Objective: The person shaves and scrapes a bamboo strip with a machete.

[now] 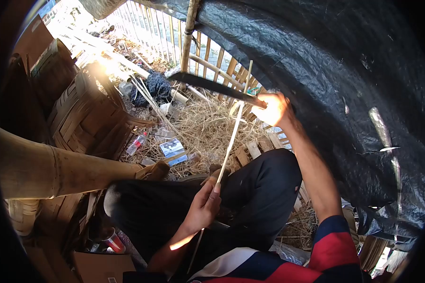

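My right hand (275, 109) is closed round the handle of a long dark blade (212, 87), which points to the upper left. Against the blade near its handle lies a thin pale bamboo strip (232, 137). The strip slants down from the upper right into my left hand (206, 205), whose fingers are pinched on it. Its thin lower end hangs below that hand, over my dark trousers (264, 188).
A thick bamboo pole (75, 172) juts in from the left, below woven baskets (87, 113). Shavings (198, 122), a blue-white packet (174, 151) and a bottle (137, 143) litter the ground. Black plastic sheeting (316, 70) hangs at right beside a slatted fence (212, 56).
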`<state>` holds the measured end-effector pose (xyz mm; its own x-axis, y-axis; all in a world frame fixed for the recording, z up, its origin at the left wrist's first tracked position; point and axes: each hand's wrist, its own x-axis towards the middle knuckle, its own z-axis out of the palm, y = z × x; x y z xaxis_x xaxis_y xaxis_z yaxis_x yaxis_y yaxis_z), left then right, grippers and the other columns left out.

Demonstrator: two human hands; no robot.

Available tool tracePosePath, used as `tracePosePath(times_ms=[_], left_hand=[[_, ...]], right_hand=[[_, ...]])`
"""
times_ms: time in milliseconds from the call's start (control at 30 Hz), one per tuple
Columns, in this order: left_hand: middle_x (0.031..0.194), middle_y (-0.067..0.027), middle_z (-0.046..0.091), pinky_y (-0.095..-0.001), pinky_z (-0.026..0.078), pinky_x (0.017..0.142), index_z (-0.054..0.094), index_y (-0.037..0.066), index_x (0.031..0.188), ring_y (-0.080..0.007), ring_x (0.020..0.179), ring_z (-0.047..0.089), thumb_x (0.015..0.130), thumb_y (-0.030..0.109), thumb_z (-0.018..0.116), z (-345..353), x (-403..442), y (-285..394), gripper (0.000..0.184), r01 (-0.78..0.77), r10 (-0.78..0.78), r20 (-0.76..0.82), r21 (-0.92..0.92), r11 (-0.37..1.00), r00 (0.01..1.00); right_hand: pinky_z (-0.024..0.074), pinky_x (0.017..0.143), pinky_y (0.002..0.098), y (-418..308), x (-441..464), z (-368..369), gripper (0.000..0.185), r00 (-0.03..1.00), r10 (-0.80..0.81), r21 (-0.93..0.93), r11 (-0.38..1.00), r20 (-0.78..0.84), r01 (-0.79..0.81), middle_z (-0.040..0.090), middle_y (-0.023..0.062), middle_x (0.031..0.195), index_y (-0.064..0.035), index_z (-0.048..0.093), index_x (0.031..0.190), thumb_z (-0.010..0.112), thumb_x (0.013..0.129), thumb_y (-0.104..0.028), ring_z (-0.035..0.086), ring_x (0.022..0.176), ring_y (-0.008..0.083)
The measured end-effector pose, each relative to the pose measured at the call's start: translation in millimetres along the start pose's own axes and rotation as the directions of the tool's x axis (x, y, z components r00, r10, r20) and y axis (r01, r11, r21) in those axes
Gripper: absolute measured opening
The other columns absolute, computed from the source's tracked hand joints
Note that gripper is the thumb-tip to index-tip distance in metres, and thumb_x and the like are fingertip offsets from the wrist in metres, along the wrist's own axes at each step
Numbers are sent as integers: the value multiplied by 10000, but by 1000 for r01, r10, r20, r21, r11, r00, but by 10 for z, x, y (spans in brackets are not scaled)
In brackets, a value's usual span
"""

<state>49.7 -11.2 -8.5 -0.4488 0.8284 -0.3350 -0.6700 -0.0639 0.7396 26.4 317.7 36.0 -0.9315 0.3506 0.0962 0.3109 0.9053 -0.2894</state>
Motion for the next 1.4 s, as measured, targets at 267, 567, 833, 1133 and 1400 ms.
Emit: tracePosePath(times_ms=[267,567,833,1133,1400], left_hand=[[607,62,293,-212,203,404,411,128,847,-35,455,268,1018,267,428,32,18,12,221,-1,1,14,-8,1000,1000],[595,66,294,-213,205,399,410,134,841,-35,446,279,1021,278,422,58,80,23,231,-13,13,7,-21,1000,1000],[621,83,322,-200,226,442,443,115,838,-12,512,289,1019,261,437,119,196,158,233,-16,11,-106,-44,999,994],[640,57,396,-213,288,485,506,52,931,-26,562,345,1015,248,451,-27,302,-122,220,-125,148,-176,138,983,973],[704,-217,582,-414,454,619,516,22,1047,-367,669,615,965,207,515,-164,209,-93,202,-125,321,-230,603,788,919]], right_hand=[[500,653,449,15,-43,-22,226,999,35,-8,999,9,-35,613,106,690,-121,587,715,709,714,-311,604,713,346],[465,585,461,158,-63,25,264,987,-108,-93,991,-122,97,606,113,648,-103,556,753,727,669,-285,610,639,340],[487,576,344,515,40,72,235,654,756,706,462,2,-537,643,91,711,-32,596,897,678,783,-221,613,583,176],[461,581,311,403,-219,31,201,961,226,397,906,-159,-147,654,76,744,-43,605,907,680,773,-172,610,645,153],[507,781,462,28,-70,-174,403,953,240,-136,954,-186,-267,680,175,960,-112,604,1010,717,705,-350,646,913,368]])
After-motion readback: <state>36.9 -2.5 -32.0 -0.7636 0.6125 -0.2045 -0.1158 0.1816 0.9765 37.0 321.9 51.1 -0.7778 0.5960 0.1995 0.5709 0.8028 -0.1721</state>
